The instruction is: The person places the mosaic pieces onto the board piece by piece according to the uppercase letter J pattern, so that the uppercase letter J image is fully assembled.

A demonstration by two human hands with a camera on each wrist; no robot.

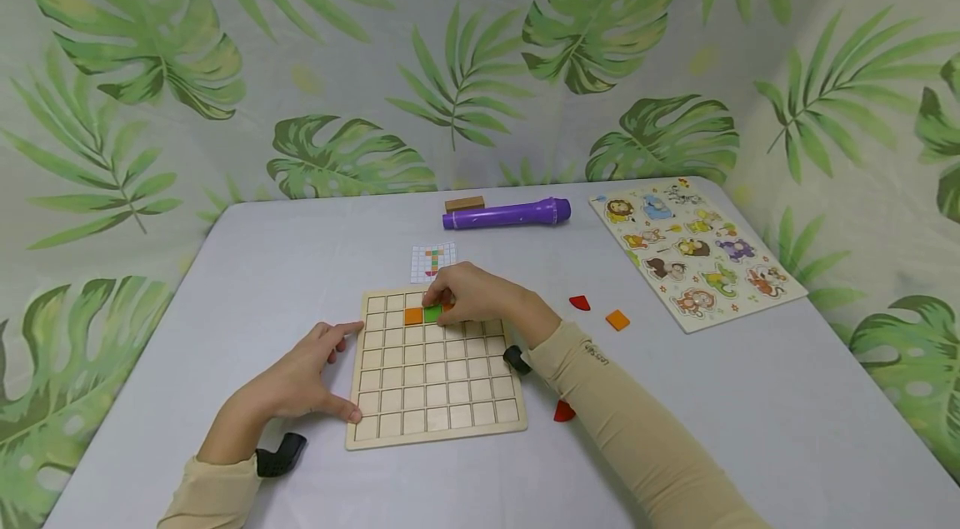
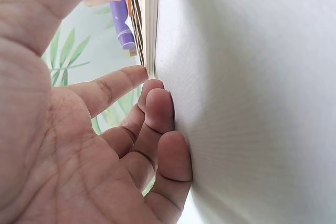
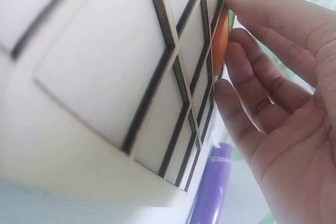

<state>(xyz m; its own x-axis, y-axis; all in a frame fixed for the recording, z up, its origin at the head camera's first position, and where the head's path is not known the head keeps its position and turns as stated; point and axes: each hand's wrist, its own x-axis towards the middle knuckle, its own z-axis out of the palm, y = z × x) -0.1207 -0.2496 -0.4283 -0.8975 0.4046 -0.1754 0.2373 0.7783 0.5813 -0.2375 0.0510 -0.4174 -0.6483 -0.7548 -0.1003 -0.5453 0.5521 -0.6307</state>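
A square wooden grid board lies on the table. In its second row from the back sit an orange tile, a green tile and another orange tile, mostly covered by fingers in the head view. My right hand pinches the green tile between thumb and fingertips over its cell. My left hand rests at the board's left edge, thumb near the front corner and index finger further back, spread apart. In the left wrist view its other fingers bend loosely beside the board's side.
Behind the board lies a small printed pattern card. Further back are a purple tube and a wooden block. To the right are red quarter-round pieces, an orange tile and an animal puzzle board.
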